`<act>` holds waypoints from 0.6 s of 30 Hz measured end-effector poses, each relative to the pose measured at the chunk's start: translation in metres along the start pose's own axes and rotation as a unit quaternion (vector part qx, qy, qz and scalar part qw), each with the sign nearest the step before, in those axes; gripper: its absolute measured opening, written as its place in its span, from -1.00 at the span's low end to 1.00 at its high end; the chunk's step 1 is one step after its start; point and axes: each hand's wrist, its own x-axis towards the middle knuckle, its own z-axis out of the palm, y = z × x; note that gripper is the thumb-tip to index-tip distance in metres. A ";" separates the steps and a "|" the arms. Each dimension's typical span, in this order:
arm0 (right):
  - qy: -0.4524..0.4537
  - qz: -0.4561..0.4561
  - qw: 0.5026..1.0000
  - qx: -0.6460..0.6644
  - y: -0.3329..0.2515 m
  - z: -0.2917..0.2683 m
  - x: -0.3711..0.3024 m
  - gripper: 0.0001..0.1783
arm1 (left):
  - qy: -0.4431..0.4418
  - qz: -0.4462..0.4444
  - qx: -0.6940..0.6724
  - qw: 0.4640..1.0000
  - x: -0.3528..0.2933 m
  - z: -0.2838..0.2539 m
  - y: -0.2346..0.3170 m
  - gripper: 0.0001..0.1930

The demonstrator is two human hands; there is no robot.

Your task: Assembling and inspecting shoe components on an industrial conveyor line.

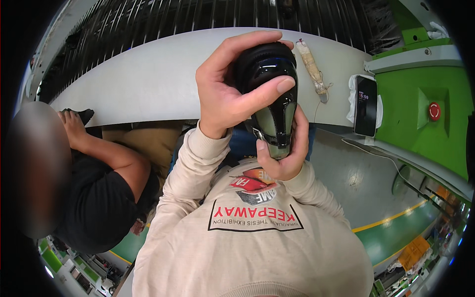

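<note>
Both my hands hold a glossy black shoe [269, 67] with grey-green panels, above the near edge of the white worktable [148, 84]. My left hand [225, 91] wraps the wide upper end, its thumb lying across the shiny surface and its fingers curled over the far side. Around the narrow lower end, close to my body, my right hand [284, 158] is closed with thumb and fingers on opposite sides. On the table to the right of the shoe lies a slim tool [310, 64] with a pale wrapped handle, a short metal tip and loose thread.
A phone [365, 106] rests on white material at the table's right end. Beyond it stands a green machine [405, 94] with a red push button [434, 111]. Dark slatted rails [198, 20] run behind the table. A co-worker [99, 188] sits at left, one hand on a black item.
</note>
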 end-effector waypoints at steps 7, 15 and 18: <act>-0.013 0.016 0.999 0.030 -0.001 -0.003 0.001 0.03 | -0.006 0.009 0.003 1.000 0.000 -0.001 -0.002 -0.39; -0.014 0.019 0.999 0.035 0.001 -0.003 -0.002 0.02 | 0.038 -0.015 -0.036 0.998 -0.001 0.004 0.000 -0.41; -0.013 0.021 0.999 0.037 0.002 -0.002 -0.002 0.02 | 0.040 -0.014 -0.034 0.999 -0.001 0.005 0.001 -0.42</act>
